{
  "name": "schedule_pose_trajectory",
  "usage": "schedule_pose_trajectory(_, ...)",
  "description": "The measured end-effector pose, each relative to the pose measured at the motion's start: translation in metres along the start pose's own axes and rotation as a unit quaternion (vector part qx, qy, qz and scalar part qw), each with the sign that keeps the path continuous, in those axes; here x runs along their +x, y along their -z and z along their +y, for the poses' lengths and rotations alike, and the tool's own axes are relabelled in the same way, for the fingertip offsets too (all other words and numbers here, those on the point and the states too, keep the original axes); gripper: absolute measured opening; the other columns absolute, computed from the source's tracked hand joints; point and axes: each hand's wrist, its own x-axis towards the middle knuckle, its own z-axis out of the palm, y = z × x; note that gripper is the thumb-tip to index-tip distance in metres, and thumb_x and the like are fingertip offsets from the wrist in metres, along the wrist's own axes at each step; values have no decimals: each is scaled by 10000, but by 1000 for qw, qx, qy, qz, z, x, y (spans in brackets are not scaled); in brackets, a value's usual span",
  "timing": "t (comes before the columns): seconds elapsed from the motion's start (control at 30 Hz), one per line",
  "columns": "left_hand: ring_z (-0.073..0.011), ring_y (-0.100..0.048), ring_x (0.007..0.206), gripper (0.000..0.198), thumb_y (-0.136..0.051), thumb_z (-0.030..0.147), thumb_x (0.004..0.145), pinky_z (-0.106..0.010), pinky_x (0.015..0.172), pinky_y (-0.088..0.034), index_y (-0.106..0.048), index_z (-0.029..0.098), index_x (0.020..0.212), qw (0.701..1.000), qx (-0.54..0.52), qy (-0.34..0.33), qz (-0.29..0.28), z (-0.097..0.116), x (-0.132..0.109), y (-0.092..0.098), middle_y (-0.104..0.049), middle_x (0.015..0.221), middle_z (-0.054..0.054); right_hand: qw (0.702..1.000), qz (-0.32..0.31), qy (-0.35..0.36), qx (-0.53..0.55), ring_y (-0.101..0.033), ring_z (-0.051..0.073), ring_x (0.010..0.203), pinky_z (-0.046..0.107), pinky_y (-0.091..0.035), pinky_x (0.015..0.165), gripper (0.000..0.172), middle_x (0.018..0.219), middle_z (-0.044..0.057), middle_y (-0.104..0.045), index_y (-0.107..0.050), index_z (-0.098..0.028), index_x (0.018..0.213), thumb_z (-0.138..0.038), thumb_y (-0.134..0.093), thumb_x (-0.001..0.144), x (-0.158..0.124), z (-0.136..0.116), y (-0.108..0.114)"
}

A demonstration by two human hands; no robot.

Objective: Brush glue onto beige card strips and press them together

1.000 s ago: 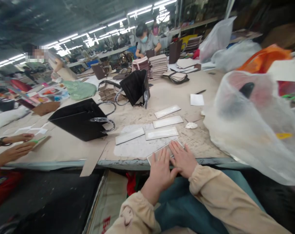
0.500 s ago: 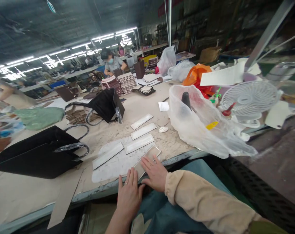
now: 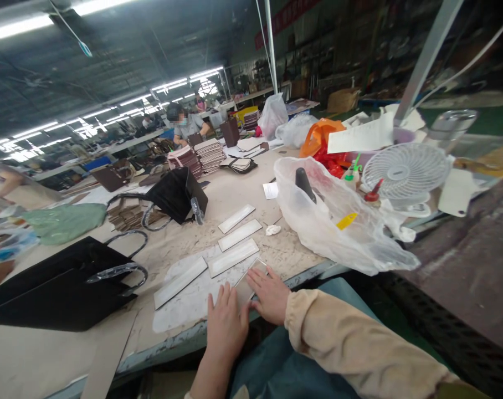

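Note:
A narrow beige panel (image 3: 244, 288) with a pale border lies slantwise at the table's front edge. My right hand (image 3: 271, 291) rests on its far part with the fingers laid flat. My left hand (image 3: 226, 321) is at the panel's near left side, fingers stretched out; its palm hides the lower end. Beyond my hands lie several pale strips: one (image 3: 234, 257) just past the panel, two more (image 3: 240, 234) behind it, and another (image 3: 180, 282) at the left. A white sheet (image 3: 172, 316) is spread partly under them.
Left stand a large black bag (image 3: 60, 288) and a smaller black bag (image 3: 176, 194). On the right are a clear plastic bag (image 3: 318, 221), a white fan (image 3: 401, 172) and a red-capped bottle (image 3: 373, 191). A co-worker (image 3: 188, 126) sits behind stacked panels (image 3: 209, 156).
My view has tilted upward and shifted a little. Both hands stay on the panel and cover slightly more of it, with the left fingers farther along its side.

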Motion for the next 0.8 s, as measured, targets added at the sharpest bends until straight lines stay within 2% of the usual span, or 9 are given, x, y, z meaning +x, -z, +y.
schedule_pose_trajectory(0.13, -234, -283, 1324, 553, -241, 392, 917, -406, 1018, -379, -313, 57, 1351, 996, -56, -75, 7, 16, 29, -17, -314, 1424, -162, 999, -29, 35, 18, -404, 220, 1227, 403, -293, 1030, 525, 1332, 122, -463, -438, -139, 1286, -197, -490, 767, 10, 19, 17)
schedule_pose_trajectory(0.2, -253, -240, 1337, 592, -248, 439, 908, -433, 1027, -362, -281, 65, 1366, 993, -50, -104, -3, 18, 35, -26, -274, 1441, -157, 1000, 15, 0, 19, -504, 183, 1109, 306, -373, 956, 429, 1203, 94, -569, -508, -151, 1205, -154, -473, 777, 18, 37, 33)
schedule_pose_trajectory(0.23, -267, -215, 1344, 614, -264, 466, 899, -457, 1033, -347, -271, 75, 1372, 992, -42, -116, -4, 19, 35, -30, -254, 1449, -155, 998, 59, -37, 8, -521, 179, 1076, 286, -384, 936, 390, 1165, 92, -587, -519, -145, 1185, -158, -453, 801, 24, 48, 42)
schedule_pose_trajectory(0.27, -276, -193, 1349, 628, -278, 482, 891, -477, 1039, -331, -262, 86, 1377, 991, -33, -126, -3, 18, 35, -33, -236, 1456, -151, 991, 105, -78, -11, -517, 185, 1072, 286, -382, 934, 385, 1165, 96, -583, -506, -140, 1201, -170, -435, 824, 30, 59, 50)
schedule_pose_trajectory(0.33, -278, -168, 1355, 634, -287, 489, 886, -487, 1050, -308, -245, 98, 1384, 991, -22, -129, 1, 17, 32, -36, -212, 1465, -147, 983, 139, -116, -32, -469, 212, 1123, 318, -350, 963, 433, 1250, 123, -516, -437, -118, 1276, -175, -406, 848, 44, 81, 63)
schedule_pose_trajectory(0.43, -272, -175, 1356, 643, -286, 493, 884, -474, 1057, -302, -233, 97, 1388, 992, -19, -125, -4, 17, 30, -36, -197, 1471, -147, 978, 124, -136, -95, -402, 236, 1184, 351, -299, 997, 450, 1334, 125, -434, -439, -141, 1296, -183, -433, 848, 69, 110, 68)
schedule_pose_trajectory(0.53, -266, -170, 1359, 641, -278, 491, 886, -467, 1060, -299, -216, 104, 1394, 992, -23, -123, -16, 18, 31, -34, -173, 1480, -134, 981, 79, -133, -113, -458, 242, 1116, 363, -321, 959, 348, 1230, 132, -526, -572, -152, 1170, -169, -455, 842, 89, 128, 63)
schedule_pose_trajectory(0.63, -262, -171, 1361, 634, -281, 487, 887, -466, 1061, -295, -222, 111, 1394, 993, -28, -115, -17, 19, 32, -33, -180, 1481, -125, 985, 62, -125, -103, -536, 222, 980, 333, -362, 897, 259, 1015, 119, -632, -667, -148, 995, -176, -454, 851, 96, 134, 60)
schedule_pose_trajectory(0.8, -256, -185, 1359, 627, -297, 489, 883, -463, 1061, -293, -247, 118, 1385, 993, -39, -109, -8, 20, 32, -33, -212, 1475, -124, 984, 88, -126, -87, -548, 179, 947, 273, -389, 846, 297, 1033, 80, -626, -620, -182, 1073, -304, -422, 888, 75, 115, 62)
